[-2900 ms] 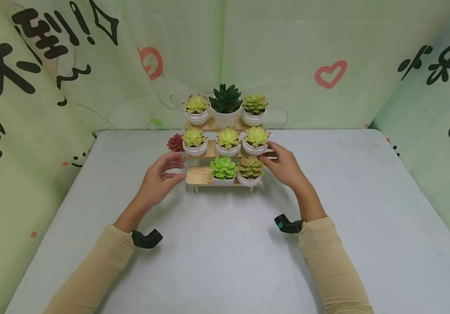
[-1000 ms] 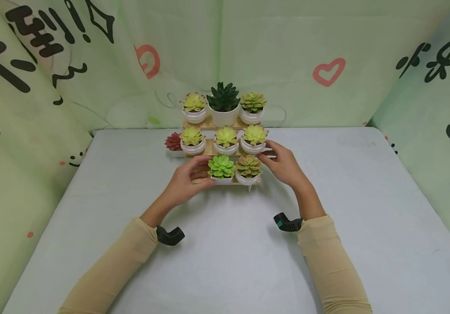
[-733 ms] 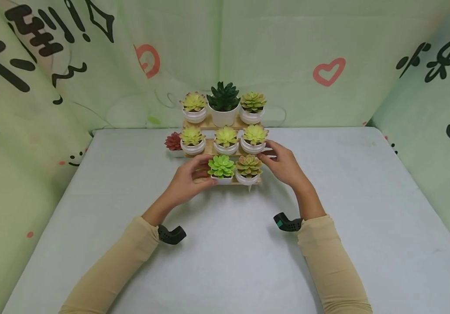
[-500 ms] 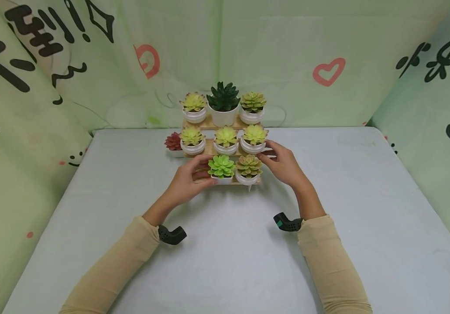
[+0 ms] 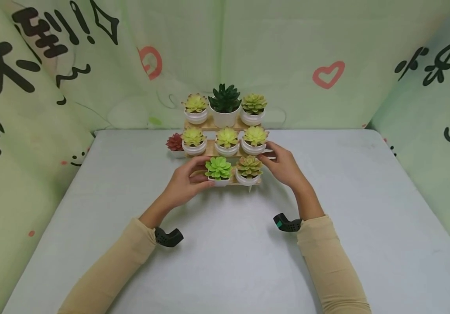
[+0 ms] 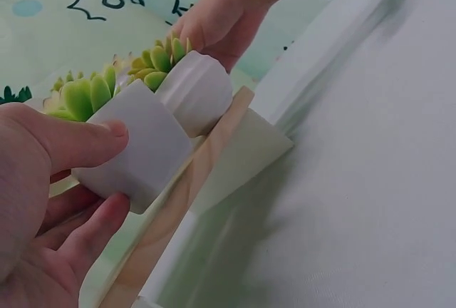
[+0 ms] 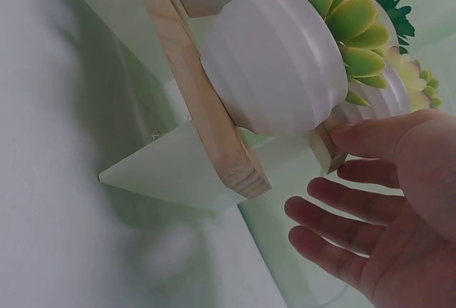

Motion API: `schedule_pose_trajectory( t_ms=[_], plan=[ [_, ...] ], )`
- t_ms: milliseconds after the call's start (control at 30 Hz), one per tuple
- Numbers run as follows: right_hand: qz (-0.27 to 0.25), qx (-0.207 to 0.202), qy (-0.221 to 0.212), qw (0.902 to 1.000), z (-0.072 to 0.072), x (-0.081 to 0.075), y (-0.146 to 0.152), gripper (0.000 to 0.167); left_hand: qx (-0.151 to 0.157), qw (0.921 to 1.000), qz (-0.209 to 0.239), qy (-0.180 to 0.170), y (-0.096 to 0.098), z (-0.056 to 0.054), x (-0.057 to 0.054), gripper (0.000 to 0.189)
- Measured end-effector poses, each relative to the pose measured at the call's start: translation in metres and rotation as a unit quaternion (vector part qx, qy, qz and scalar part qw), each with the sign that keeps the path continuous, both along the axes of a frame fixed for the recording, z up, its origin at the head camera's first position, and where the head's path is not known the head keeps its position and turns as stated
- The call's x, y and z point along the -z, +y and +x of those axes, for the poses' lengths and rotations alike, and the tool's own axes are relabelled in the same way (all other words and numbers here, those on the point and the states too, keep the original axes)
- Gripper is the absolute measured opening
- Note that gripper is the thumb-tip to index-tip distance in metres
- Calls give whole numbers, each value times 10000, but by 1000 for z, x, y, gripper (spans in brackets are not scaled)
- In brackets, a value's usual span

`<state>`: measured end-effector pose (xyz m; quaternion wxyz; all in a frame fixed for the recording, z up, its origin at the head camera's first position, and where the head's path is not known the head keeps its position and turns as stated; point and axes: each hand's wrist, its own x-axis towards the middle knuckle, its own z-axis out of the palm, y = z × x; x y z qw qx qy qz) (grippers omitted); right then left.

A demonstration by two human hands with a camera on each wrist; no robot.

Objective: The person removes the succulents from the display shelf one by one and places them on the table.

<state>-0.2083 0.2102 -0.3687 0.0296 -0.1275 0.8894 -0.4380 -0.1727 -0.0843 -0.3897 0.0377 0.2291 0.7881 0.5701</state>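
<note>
A three-tier wooden rack (image 5: 211, 149) bears several potted succulents. On its bottom tier, my left hand (image 5: 185, 182) grips the square white pot of a bright green succulent (image 5: 218, 168), thumb on one side and fingers on the other. The left wrist view shows this square pot (image 6: 135, 151) tilted by the camera angle, close to the bottom board (image 6: 174, 215). Beside it stands an olive-green succulent (image 5: 249, 167) in a round ribbed pot. My right hand (image 5: 283, 165) is at the rack's right end; its thumb touches near the middle board's end (image 7: 329, 150), its other fingers extended.
A red succulent (image 5: 175, 142) in a white pot stands left of the rack. Three pale green succulents fill the middle tier; a dark green succulent (image 5: 225, 99) stands between two others on top. Printed cloth (image 5: 279, 52) encloses the white table (image 5: 225, 261).
My left hand came in from the left, took hold of the bright green succulent's pot and has shifted it slightly left, widening the gap to the olive-green one. My right hand has stayed.
</note>
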Motion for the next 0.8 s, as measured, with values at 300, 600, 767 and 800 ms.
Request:
schedule_pose_trajectory(
  t_ms=[300,600,767,800],
  plan=[
    [10,8,54,10000,-1,1,1,50,-75,9999,76,11,-11,6,3,59],
    [37,21,21,10000,-1,2,0,50,-196,9998,55,-6,-25,15,4,62],
    [65,44,1,10000,-1,1,0,50,-220,9997,45,31,-31,17,4,62],
    [76,52,-5,10000,-1,1,0,50,-218,9997,52,40,-32,17,4,62]
  ],
)
